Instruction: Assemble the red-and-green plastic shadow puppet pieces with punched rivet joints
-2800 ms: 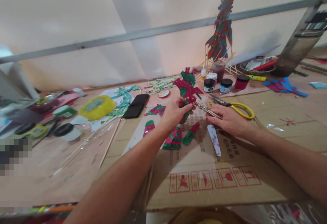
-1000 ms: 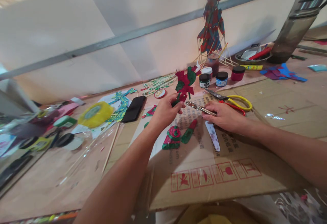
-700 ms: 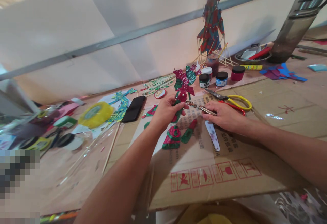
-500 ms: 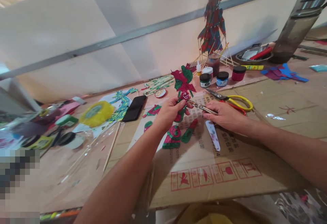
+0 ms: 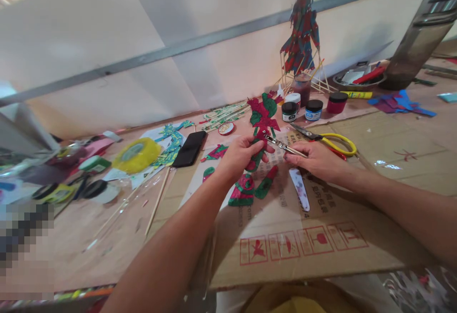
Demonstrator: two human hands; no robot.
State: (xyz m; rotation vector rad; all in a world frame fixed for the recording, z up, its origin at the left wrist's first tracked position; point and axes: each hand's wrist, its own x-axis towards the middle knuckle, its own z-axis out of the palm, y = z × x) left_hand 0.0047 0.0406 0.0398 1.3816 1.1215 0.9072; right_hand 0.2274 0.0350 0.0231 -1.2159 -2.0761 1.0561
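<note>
My left hand (image 5: 246, 153) pinches a magenta-and-green painted cut-out figure (image 5: 263, 117), holding it upright above the cardboard. My right hand (image 5: 312, 160) is closed around a silver plier-like tool (image 5: 282, 145), whose head meets the figure near my left fingertips. Whether its jaws grip the figure I cannot tell. Under my hands lie more painted pieces: a rounded magenta-and-green one (image 5: 242, 191) and a narrow green one with a red end (image 5: 266, 183). Near my right hand rests a pale spotted strip (image 5: 299, 189). Yellow-handled scissors (image 5: 337, 144) lie beyond that hand.
Paint jars (image 5: 314, 110) stand behind the cardboard (image 5: 357, 203), before a tall red-and-blue figure (image 5: 303, 32) on sticks. A black phone (image 5: 190, 149), a roll of yellow tape (image 5: 137, 155) and a small round dish (image 5: 226, 128) sit to the left. A tall bottle (image 5: 414, 46) stands back right.
The view has shifted slightly. Both hands stay close together, and the tool's head still meets the figure, which is held much as before.
</note>
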